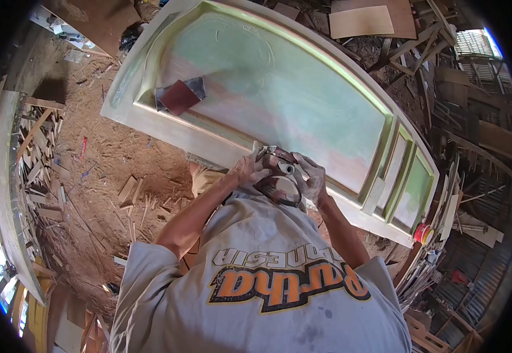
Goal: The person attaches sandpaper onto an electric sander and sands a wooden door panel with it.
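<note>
My left hand [246,169] grips the left side of a dusty reddish-brown sander [278,189], its thumb raised near the top. On the other side, my right hand [311,179] is closed around the same tool. The sander is close to my chest, at the near edge of a large arched wooden panel [220,150]. A pale round face with a dark rim and a short round port show on it. Folded dark red sandpaper [179,97] lies on the panel's left part, over a darker grey sheet. Pale dust coats both hands.
Wood offcuts [128,189] and sawdust cover the ground at left. A red and yellow tin [423,233] is at the panel's right corner. Stacked strips [444,217] and boards [362,21] lie beyond, and a curved frame [3,176] stands at far left.
</note>
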A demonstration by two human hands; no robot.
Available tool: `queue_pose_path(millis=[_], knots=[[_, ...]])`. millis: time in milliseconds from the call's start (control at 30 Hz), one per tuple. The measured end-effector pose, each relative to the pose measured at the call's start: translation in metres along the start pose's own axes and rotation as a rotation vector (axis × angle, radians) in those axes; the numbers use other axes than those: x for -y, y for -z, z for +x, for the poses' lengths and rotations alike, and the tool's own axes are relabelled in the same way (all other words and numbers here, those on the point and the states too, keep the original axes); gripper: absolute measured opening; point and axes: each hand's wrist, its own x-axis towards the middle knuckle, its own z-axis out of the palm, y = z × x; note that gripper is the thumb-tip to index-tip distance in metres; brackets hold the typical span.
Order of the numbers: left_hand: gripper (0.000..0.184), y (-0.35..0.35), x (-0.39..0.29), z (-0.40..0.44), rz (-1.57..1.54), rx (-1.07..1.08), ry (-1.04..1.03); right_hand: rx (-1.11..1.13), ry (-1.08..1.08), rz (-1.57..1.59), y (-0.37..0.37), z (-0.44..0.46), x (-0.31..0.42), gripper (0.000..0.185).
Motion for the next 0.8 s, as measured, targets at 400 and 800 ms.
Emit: queue_pose_path(millis=[400, 800], knots=[[0.098, 0.093, 0.003, 0.016, 0.519, -0.622, -0.159, -0.505, -0.849, 0.557, -0.052, -0.062, -0.011, 0.075], [0.126, 0.362, 0.103, 0.046, 0.58, -0.258, 0.487, 0.054, -0.895, 1.482, -0.104, -0.067, -0.001, 0.055]])
